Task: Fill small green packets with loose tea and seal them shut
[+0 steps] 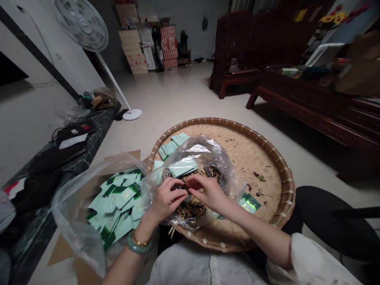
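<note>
One crinkled, clear plastic bag (218, 154), open at the top, rests on the near-left part of a round woven bamboo tray (288, 190). Inside it lies a loose dark-and-tan mix (190, 213), with a fanned stack of pale green paper packets (182, 168) at its far side.

Both bare hands work above the mix. The left hand (166, 198) has thumb and fingers drawn nearly together; the right hand (206, 192) mirrors it, fingertips close to the left's. A small dark item appears to sit between them, but blur and shadow hide its shape — whether either hand has hold of it, I cannot tell.

Judged from the posture, the step in hand is fine, two-handed fingertip handling over the bag. The next move calls for light, steady pinching, with the fingers kept free of the loose film.

More green packets (168, 149) lie in overlapping rows near the tray's left rim; others (249, 202) lie beside the right forearm. Dark leaf-like scraps (260, 178) are scattered toward the right. Outside the tray, to its left, a large clear bag (69, 221) holds a jumbled heap of green-and-white packets (118, 202) — many tilted, some overlapping.
</note>
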### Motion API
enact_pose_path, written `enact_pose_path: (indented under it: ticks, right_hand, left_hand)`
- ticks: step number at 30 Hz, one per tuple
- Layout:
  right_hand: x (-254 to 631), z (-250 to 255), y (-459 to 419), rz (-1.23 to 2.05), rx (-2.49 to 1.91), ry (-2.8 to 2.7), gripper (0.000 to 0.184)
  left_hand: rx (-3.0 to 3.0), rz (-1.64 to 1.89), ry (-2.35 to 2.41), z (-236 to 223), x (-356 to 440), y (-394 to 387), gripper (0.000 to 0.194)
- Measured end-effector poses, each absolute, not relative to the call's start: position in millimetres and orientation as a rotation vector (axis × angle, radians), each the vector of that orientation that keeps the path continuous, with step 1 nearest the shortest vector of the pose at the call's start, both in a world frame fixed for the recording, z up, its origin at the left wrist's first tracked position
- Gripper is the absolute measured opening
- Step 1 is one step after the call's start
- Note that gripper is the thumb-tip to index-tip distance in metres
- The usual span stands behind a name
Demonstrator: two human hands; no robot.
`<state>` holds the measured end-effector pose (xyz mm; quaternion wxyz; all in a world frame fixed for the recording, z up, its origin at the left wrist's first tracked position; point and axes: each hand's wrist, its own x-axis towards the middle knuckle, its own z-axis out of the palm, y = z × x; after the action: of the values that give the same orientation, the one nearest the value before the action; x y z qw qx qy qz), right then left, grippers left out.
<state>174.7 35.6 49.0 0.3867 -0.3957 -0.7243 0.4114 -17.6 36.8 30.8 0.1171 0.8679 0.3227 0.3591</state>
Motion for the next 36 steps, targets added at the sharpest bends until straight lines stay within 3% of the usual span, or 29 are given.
enact_pose_path:
  ticks: [6,11,14,20,25,28,36]
  right_hand:
    - [180,50,35,0.829,-0.987,-1.931,0.026]
    - [187,46,31,0.758,-1.062,-2.326,0.037]
    - [185,47,29,0.731,-1.064,-2.404,0.028]
    - [184,44,36,0.956,-0.969,-2.036,0.015]
    - [186,32,42,1.184,-1.099,-1.680,0.024]
    - [184,30,42,1.194,-1.133,-1.747,0.027]
    - [174,25,47,1.238,-1.165,-1.703,0.014]
  left_hand:
    - [2.546,1.068,0.929,31,-18,37,0.011]
    - [2.563,1.092,0.924,32,-19,37,0.012]
    - [2.578,1.103,0.889,32,-18,37,0.013]
    - [2.585,1.112,0.861,32,-16,36,0.012]
    - [2.595,1.075,0.854,30,-16,35,0.015]
    - [2.607,1.075,0.846,29,-15,34,0.014]
    - [2.635,1.076,0.814,26,-14,35,0.014]
